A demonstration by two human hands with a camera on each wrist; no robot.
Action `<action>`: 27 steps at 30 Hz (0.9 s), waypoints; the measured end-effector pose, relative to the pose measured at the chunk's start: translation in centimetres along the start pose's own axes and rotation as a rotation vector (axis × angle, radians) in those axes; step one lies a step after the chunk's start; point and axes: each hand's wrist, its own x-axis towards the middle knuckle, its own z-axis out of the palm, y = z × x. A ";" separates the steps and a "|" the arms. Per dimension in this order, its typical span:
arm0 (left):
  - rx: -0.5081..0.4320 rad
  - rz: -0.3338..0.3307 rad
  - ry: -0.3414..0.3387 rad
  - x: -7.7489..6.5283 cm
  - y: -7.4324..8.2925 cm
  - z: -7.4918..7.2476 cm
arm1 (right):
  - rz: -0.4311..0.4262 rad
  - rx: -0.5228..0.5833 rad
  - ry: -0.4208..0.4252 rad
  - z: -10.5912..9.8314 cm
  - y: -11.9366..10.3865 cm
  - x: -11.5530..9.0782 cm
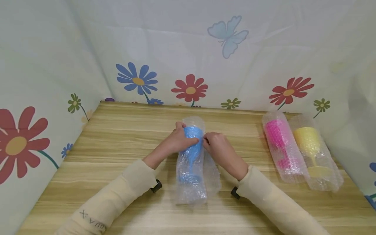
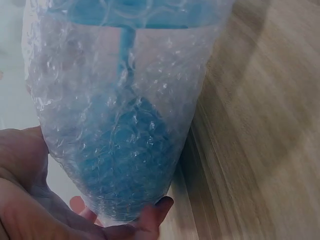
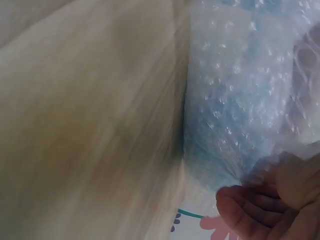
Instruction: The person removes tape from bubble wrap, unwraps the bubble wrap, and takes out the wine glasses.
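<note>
A blue goblet (image 1: 191,155) wrapped in clear bubble wrap (image 1: 191,192) lies on its side on a wood-grain table (image 1: 117,137), seen from above by the person working on it. Its cup points toward the far edge of the table and its round base toward the person; the wrap extends past both ends, and a loose flap (image 1: 212,179) spreads on the table to the right of the goblet's stem. The person's left hand (image 1: 179,140) grasps the wrapped goblet from its left, the thumb lying across the top of the cup. The right hand (image 1: 218,146), just to the right of the cup, has its fingers curled in and pinches the edge of the wrap there. Both arms wear cream sleeves (image 1: 117,195), reaching in from either side of the goblet's base. Well to the right of the blue goblet, two more bubble-wrapped pieces lie side by side: a pink goblet (image 1: 276,135), then, farther right, a yellow goblet (image 1: 308,140). Beyond the blue goblet, a pale cloth backdrop (image 1: 176,42) rises, printed with a red flower (image 1: 190,90) nearly straight behind it, a blue flower (image 1: 137,81) farther left, and a light-blue butterfly (image 1: 228,35) higher and to the right.
</note>
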 end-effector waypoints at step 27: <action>-0.018 0.047 -0.051 0.4 -0.2 -0.1 | 0.074 0.111 0.023 -0.8 0.4 0.9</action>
